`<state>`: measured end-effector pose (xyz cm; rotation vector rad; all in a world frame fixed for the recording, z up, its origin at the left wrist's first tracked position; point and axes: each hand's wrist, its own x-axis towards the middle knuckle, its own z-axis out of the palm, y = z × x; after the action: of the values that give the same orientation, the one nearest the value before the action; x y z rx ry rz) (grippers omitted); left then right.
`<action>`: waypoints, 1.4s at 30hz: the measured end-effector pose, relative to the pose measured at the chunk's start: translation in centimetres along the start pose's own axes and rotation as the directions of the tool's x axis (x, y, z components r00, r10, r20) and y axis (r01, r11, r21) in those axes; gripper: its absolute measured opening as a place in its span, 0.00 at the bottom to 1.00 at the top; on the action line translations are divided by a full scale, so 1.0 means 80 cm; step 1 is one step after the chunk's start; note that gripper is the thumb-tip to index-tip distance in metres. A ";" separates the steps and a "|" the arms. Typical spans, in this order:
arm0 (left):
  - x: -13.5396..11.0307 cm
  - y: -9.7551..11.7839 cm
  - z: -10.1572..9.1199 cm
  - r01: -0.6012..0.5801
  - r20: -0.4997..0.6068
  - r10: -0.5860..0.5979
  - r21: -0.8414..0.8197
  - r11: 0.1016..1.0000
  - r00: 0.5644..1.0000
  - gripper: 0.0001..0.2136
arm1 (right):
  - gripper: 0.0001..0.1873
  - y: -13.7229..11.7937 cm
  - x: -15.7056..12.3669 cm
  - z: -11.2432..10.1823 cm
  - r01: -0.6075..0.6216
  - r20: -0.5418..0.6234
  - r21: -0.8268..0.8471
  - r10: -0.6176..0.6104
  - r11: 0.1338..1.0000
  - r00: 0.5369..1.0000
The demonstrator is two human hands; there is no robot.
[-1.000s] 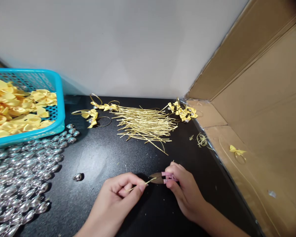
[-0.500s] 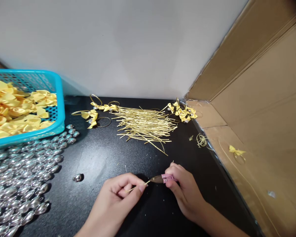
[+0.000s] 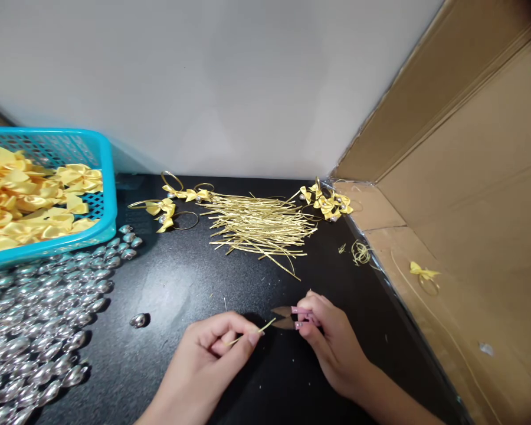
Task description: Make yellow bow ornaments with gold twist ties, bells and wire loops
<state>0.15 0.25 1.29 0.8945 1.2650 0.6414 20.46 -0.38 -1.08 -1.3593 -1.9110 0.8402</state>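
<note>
My left hand [image 3: 212, 354] pinches a thin gold wire strand [image 3: 253, 333] between thumb and fingers, its tip pointing right. My right hand [image 3: 330, 339] grips small pink-handled snips [image 3: 288, 317] whose blades stand apart around the strand's tip. Both hands rest low on the black table [image 3: 181, 283]. Beyond them lies a loose pile of gold wire strands [image 3: 259, 224].
A blue basket [image 3: 101, 177] of yellow ribbon bows sits at the far left, with several silver beads [image 3: 39, 319] spread before it. Finished bow rings [image 3: 168, 203] and a bow cluster [image 3: 330, 202] lie near the wall. A cardboard box [image 3: 460, 236] borders the right.
The snips' blades closed on the strand half a second ago and have come apart again. Both hands stay in place.
</note>
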 end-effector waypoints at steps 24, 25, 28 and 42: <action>0.008 -0.017 -0.007 -0.027 0.098 0.027 0.002 1.000 0.995 0.16 | 0.22 -0.001 0.002 -0.003 0.000 -0.069 -0.017 -0.001 1.000 0.998; 0.010 -0.021 -0.008 -0.043 0.100 0.041 0.017 0.999 0.994 0.17 | 0.20 0.000 0.004 -0.006 -0.020 -0.078 -0.003 0.019 1.000 0.997; 0.011 -0.030 -0.008 -0.155 0.078 0.147 0.107 0.982 0.986 0.15 | 0.13 0.008 0.024 -0.018 -0.055 -0.103 0.011 0.056 0.998 0.993; 0.024 -0.078 -0.001 -0.854 0.541 0.789 0.519 -0.041 0.290 0.21 | 0.11 0.031 0.190 -0.008 0.092 -0.072 -0.491 -0.146 0.866 0.987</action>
<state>0.10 -1.39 -5.01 2.5599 0.6938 1.0001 18.34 14.91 -0.68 -1.5111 -2.1826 0.2142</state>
